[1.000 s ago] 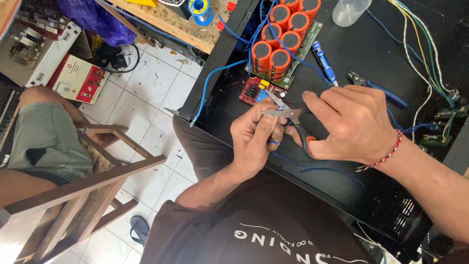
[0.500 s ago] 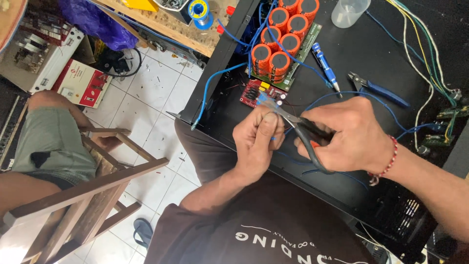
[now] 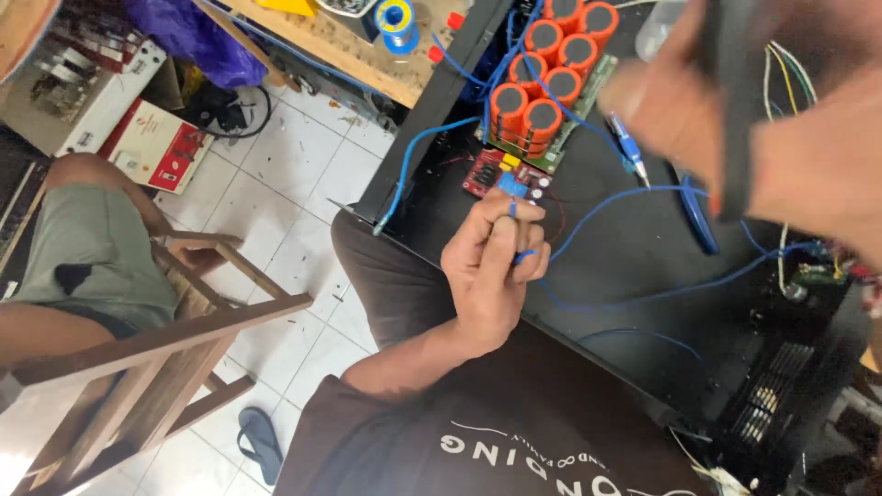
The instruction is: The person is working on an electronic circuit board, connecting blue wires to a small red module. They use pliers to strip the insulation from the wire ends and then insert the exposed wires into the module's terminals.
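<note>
Blue wire [image 3: 588, 207] at frame centre, long axis running lower left to upper right, pinched in left hand [image 3: 491, 266]. Right hand [image 3: 781, 138], blurred at upper right, clutching dark-handled tool [image 3: 730, 92]. Orange capacitors [image 3: 542, 78] above.

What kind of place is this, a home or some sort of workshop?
It looks like a small electronics repair workshop. An opened black chassis holds a board of orange capacitors and loose blue wires, the left hand pinches one of those wires, and a solder spool sits on the wooden bench.
</note>
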